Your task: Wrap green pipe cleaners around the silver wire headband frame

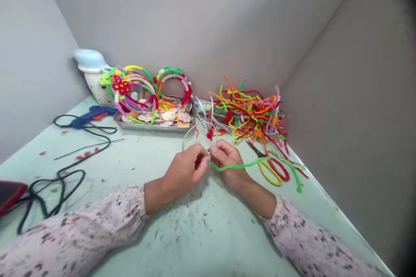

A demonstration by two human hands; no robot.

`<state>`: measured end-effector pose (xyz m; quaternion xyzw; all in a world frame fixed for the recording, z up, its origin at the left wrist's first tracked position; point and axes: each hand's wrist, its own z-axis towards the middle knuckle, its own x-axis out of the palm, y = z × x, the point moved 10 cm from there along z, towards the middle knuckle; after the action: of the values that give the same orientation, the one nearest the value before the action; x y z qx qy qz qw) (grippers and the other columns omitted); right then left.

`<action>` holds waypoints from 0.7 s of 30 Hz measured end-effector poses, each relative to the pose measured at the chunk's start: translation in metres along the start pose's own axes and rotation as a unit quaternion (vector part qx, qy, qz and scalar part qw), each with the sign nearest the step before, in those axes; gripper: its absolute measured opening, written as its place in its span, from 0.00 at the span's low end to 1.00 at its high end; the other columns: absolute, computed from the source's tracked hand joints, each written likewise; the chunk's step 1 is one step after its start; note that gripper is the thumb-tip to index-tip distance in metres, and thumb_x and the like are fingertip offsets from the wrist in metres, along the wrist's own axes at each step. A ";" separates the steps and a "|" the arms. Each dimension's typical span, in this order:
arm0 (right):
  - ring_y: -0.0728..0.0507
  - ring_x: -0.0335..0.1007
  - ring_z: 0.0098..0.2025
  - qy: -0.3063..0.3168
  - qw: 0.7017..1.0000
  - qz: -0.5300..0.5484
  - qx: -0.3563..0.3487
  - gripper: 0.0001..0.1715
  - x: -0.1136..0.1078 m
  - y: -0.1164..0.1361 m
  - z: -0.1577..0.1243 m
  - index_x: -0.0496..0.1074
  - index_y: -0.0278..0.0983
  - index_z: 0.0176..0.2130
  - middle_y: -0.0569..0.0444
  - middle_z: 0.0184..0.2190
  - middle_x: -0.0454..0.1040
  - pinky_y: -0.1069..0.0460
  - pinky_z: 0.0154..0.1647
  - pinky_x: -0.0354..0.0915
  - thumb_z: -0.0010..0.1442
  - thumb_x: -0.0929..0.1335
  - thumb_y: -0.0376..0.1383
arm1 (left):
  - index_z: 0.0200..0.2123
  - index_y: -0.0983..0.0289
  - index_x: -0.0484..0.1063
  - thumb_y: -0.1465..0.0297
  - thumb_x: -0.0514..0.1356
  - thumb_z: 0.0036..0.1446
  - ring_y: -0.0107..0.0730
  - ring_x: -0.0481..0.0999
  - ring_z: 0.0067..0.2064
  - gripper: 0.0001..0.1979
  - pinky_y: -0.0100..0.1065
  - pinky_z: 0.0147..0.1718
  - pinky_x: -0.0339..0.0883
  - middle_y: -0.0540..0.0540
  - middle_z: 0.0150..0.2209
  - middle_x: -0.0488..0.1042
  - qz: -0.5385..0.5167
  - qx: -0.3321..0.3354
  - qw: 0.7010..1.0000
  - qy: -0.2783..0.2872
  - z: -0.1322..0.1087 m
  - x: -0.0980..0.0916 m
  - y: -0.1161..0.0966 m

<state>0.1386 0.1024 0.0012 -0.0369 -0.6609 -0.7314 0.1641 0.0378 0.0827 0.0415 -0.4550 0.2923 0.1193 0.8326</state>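
Observation:
My left hand and my right hand meet at the middle of the table, fingers pinched together. Between them they hold a thin clear headband that arcs up behind the fingers. A green pipe cleaner runs from the pinch point across my right hand toward the right. Something small and red shows between my left fingers.
A metal tray with shells and finished colourful headbands stands at the back. A heap of pipe cleaners lies back right, scissors beside it. A blue glue gun with black cord lies left, a white-blue container in the corner.

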 end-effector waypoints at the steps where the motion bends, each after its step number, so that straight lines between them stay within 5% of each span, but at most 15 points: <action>1: 0.53 0.48 0.20 -0.004 1.000 -0.003 -0.002 0.16 -0.001 0.001 0.000 0.62 0.37 0.25 0.64 0.17 0.57 0.56 0.21 0.46 0.56 0.70 0.40 | 0.33 0.63 0.65 0.69 0.54 0.59 0.25 0.64 0.25 0.05 0.28 0.26 0.57 0.48 0.25 0.68 0.002 0.000 1.000 0.001 -0.001 0.000 0.000; 21: 0.53 0.48 0.20 -0.005 1.000 0.008 -0.001 0.15 -0.003 0.000 0.001 0.64 0.37 0.25 0.63 0.18 0.58 0.55 0.21 0.46 0.55 0.70 0.40 | 0.32 0.63 0.66 0.69 0.54 0.59 0.25 0.66 0.26 0.05 0.28 0.28 0.59 0.48 0.26 0.69 0.017 -0.008 1.000 -0.013 0.000 -0.006 -0.002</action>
<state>0.1409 0.1043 0.0008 -0.0456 -0.6609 -0.7303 0.1667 0.0345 0.0820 0.0465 -0.4547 0.2878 0.1417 0.8308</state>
